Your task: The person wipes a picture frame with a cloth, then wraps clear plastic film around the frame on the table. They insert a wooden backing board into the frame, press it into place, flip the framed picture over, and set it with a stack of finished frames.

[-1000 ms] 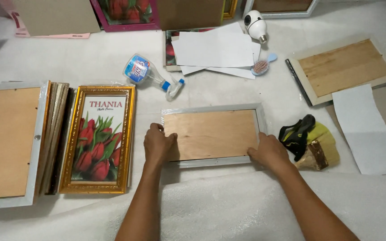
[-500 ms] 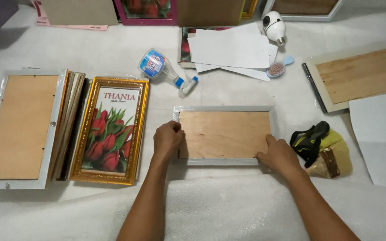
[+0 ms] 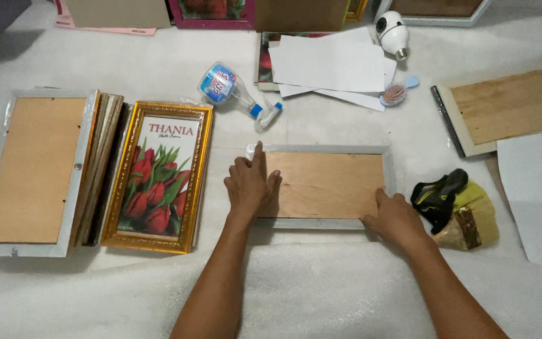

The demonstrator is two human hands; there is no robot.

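Note:
A silver picture frame (image 3: 324,186) lies face down in front of me, its brown wooden backing board showing. My left hand (image 3: 249,183) lies flat on the frame's left end, fingers spread, index finger pointing at the top left corner. My right hand (image 3: 396,216) presses on the frame's lower right corner, fingers apart. Neither hand grips anything.
A gold frame with a red tulip picture (image 3: 160,176) lies left, beside a stack of face-down frames (image 3: 39,168). A spray bottle (image 3: 233,91), white papers (image 3: 327,63), a small brush (image 3: 396,93) and a white bulb-shaped device (image 3: 391,30) lie behind. A black-and-yellow cloth bundle (image 3: 456,207) and another face-down frame (image 3: 509,107) lie right.
My left hand slid further onto the backing board and opened flat, index finger extended. My right hand stayed at the lower right corner. The view shifted slightly.

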